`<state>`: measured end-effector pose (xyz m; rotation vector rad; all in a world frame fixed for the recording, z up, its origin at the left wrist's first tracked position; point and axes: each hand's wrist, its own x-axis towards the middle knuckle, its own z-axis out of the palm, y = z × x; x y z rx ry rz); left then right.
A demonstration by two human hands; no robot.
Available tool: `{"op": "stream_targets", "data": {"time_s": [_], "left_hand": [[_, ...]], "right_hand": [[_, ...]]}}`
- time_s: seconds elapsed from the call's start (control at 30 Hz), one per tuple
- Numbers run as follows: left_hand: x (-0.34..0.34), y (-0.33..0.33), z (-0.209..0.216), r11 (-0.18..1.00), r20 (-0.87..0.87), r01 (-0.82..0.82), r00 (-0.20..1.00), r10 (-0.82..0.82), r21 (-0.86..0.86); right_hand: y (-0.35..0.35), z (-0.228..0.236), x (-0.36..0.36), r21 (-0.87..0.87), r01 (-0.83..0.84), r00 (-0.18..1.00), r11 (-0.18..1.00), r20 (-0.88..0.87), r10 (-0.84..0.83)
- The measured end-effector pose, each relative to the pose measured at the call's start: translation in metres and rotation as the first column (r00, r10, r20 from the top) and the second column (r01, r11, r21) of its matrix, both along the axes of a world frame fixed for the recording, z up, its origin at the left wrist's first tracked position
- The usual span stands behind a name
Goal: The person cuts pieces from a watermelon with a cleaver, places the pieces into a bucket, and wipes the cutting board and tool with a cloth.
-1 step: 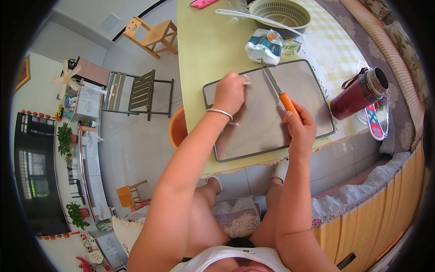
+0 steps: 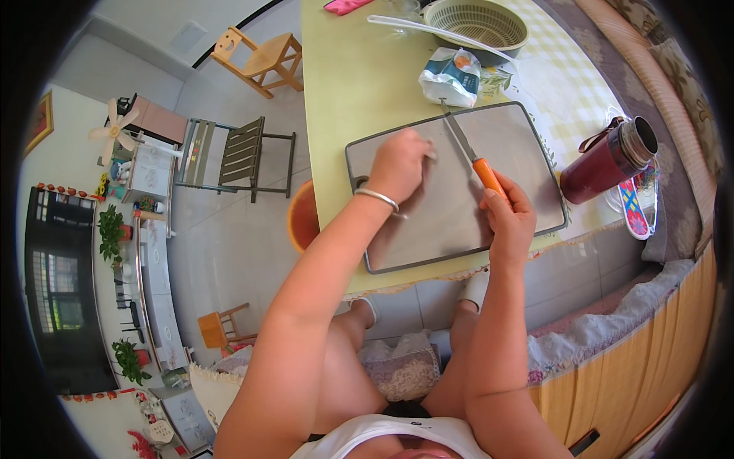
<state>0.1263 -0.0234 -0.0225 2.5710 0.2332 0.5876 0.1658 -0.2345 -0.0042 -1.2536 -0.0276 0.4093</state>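
My right hand (image 2: 511,218) is wrapped round the orange handle of a knife (image 2: 489,177). Its narrow metal blade points away from me across a grey metallic cutting board (image 2: 428,237) with a dark rim. The blade's tip reaches the board's far edge, close to a soft white-and-teal tissue pack (image 2: 449,79). Over the left part of the board, my left hand (image 2: 401,164) is closed, a bracelet on its wrist. A bit of something pale shows at its fingertips, too small to name. The board's shiny surface mirrors the hand and the blade.
A dark red flask (image 2: 604,164), its mouth uncovered, stands right of the board. Behind the tissue pack sit a green strainer basket (image 2: 478,30) and a long white-handled utensil (image 2: 428,29). An orange bucket (image 2: 303,218) is beside the table's left edge.
My left hand has shifted slightly right and nearer to me over the board, still closed. My right hand and the knife stay nearly in place; the whole view has moved a little.
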Motion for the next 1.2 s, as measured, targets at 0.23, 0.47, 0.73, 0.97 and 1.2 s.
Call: {"op": "stream_targets", "data": {"time_s": [0.23, 0.47, 0.73, 0.97, 1.2], "left_hand": [[-0.059, -0.034, 0.013, 0.966, -0.014, 0.163, 0.986, -0.164, 0.198], [-0.058, 0.061, -0.002, 0.937, -0.071, -0.199, 0.971, 0.228, 0.286], [-0.054, 0.051, 0.002, 0.966, -0.031, -0.235, 0.97, 0.239, 0.109], [-0.068, 0.003, 0.011, 0.999, -0.045, -0.009, 0.999, 0.008, -0.044], [-0.095, 0.01, 0.017, 0.95, 0.124, -0.268, 0.949, 0.289, -0.159]], "right_hand": [[-0.003, -0.001, 0.003, -0.015, -0.003, 1.0, 1.0, -0.021, 0.002], [-0.001, 0.004, 0.0, -0.03, -0.009, 1.0, 1.0, -0.002, 0.009], [0.007, -0.009, 0.0, -0.026, 0.002, 0.995, 1.0, 0.098, 0.001], [0.008, -0.007, -0.002, -0.027, -0.006, 0.996, 1.0, 0.088, 0.008], [0.007, -0.006, 0.0, -0.067, -0.016, 0.995, 0.998, 0.093, 0.023]]}}
